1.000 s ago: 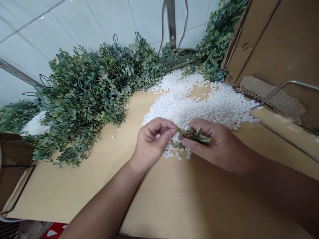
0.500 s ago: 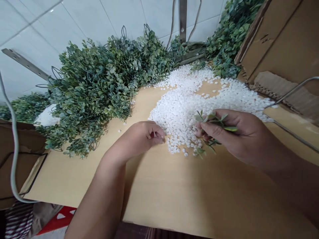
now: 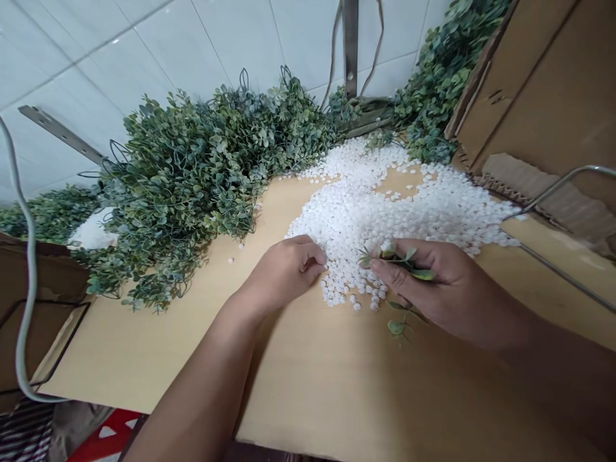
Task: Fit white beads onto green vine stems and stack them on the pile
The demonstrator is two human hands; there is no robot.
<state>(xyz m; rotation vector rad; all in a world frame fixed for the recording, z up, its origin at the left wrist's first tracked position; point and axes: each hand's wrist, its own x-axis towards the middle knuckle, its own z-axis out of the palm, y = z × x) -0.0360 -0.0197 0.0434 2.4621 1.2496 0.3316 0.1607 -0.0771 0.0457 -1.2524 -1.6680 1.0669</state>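
Note:
My right hand pinches a small green leafy sprig over the near part of the white pieces; some of its leaves hang below the fingers. My left hand is at the left edge of the spread of small white pieces, its thumb and forefinger pressed together. Whatever may be between those fingertips is too small to make out. The white pieces lie loose on the tan tabletop.
A big heap of green artificial foliage lies at the back left, with more at the back right. Cardboard and a bent metal rod stand on the right. A pale cable hangs at the far left.
My left hand has moved slightly right and its fingertips have closed together. The sprig in my right hand has turned, and the hand appears lower in the view.

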